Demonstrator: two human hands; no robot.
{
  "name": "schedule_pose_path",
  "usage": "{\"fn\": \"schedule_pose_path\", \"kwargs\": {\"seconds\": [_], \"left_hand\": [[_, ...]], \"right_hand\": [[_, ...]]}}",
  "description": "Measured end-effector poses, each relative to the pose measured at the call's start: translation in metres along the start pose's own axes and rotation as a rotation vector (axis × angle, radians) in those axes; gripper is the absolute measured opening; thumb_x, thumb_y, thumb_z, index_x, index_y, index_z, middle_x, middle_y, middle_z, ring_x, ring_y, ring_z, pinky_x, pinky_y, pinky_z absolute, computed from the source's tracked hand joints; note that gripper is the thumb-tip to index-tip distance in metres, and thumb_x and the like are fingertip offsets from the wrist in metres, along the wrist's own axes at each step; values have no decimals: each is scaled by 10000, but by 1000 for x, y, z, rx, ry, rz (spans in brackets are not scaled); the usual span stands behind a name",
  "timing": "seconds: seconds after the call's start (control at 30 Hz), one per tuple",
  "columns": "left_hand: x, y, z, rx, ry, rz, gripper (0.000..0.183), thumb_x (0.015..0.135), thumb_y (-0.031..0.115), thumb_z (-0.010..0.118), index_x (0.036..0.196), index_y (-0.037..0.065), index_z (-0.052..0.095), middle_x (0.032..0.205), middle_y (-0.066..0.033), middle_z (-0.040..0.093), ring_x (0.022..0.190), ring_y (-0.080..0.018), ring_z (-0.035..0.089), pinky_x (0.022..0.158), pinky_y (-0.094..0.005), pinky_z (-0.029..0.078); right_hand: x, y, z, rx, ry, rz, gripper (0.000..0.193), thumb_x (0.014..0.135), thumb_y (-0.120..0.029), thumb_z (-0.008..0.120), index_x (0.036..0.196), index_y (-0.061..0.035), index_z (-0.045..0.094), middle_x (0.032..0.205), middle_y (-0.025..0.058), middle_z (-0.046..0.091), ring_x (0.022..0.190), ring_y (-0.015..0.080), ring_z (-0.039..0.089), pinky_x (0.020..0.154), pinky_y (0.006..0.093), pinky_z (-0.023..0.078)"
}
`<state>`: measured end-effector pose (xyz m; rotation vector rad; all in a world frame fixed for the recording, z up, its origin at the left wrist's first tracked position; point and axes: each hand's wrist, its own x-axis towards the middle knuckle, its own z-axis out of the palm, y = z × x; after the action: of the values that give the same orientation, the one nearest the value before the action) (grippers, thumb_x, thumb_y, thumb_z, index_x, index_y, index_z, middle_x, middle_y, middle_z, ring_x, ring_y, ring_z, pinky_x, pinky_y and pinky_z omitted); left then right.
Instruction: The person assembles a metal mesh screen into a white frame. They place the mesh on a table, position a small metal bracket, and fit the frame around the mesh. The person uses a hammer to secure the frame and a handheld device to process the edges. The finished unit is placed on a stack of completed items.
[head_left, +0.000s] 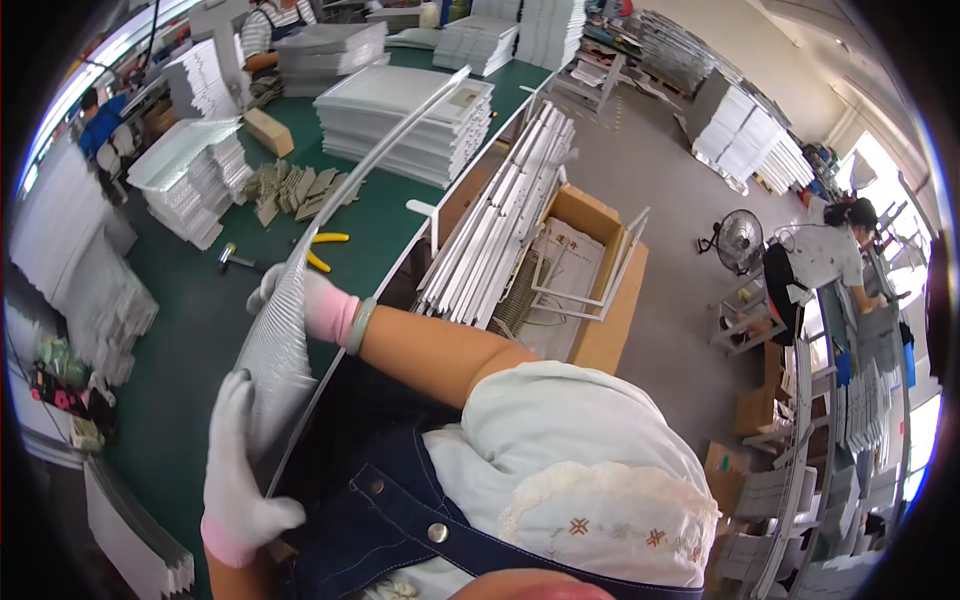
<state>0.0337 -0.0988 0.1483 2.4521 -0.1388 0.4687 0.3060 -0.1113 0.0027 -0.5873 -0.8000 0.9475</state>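
Note:
A silver ribbed mesh panel (285, 345) stands tilted nearly edge-on before me, its thin frame rising toward the far stacks. My right hand (325, 303), in a white glove with a pink cuff, grips the panel, with fingertips showing past its left side. Lower down, my left hand (238, 470), also gloved, lies against the panel's near end with fingers stretched and thumb apart. Beyond the right hand, a hammer (240, 262) and yellow-handled pliers (328, 240) rest on the green table (180, 330); the panel partly hides the pliers.
Stacked panels (400, 115) and a pile of small grey-brown pieces (295, 190) occupy the table. To its right are white metal strips (500, 215) and a cardboard box (590, 215) with frames. A fan (740, 238) stands near a co-worker (825, 250) at the right.

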Motion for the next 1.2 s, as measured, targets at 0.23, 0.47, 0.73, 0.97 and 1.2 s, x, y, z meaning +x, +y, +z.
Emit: {"fn": "schedule_pose_path", "kwargs": {"seconds": [0.23, 0.47, 0.73, 0.97, 1.2], "left_hand": [[11, -26, -52, -192, 996, -406, 313, 912, 44, 622, 1209, -55, 615, 1087, -89, 686, 999, -144, 626, 907, -287, 482], [-19, -99, -55, -358, 1071, -334, 347, 926, 291, 682, 1074, -20, 639, 886, -41, 664, 811, -104, 587, 747, -283, 493], [-36, -105, -43, -426, 898, -357, 263, 956, 153, 643, 1150, -21, 615, 1017, -16, 663, 904, -81, 594, 816, -259, 496], [-101, -137, 31, -543, 524, -574, 361, 856, 298, 731, 1097, 30, 707, 968, -80, 722, 879, -154, 660, 804, -317, 526], [-132, -151, 71, 295, 116, -315, 176, 751, 109, 704, 924, 93, 727, 929, -49, 718, 970, -212, 659, 865, -372, 507]], "right_hand": [[-1, -107, 100, -654, 16, 100, 287, 823, -29, 719, 1100, -1, 650, 1023, 41, 683, 926, 128, 631, 836, 294, 523], [40, -37, 92, -368, -84, -109, 369, 919, -51, 667, 1271, 10, 575, 1176, 42, 642, 1045, 121, 588, 961, 290, 457], [28, -38, 77, -393, -57, -154, 315, 953, -129, 633, 1234, 0, 576, 1093, 61, 645, 1039, 204, 607, 944, 357, 483], [-37, 7, 24, -783, -289, 509, 633, 780, -134, 815, 1333, 5, 540, 1262, 82, 600, 1121, 196, 571, 997, 344, 455], [-41, 12, 12, -1109, -794, 166, 334, 763, -44, 754, 1087, 10, 693, 1115, 178, 654, 1077, 281, 634, 961, 330, 482]]}}
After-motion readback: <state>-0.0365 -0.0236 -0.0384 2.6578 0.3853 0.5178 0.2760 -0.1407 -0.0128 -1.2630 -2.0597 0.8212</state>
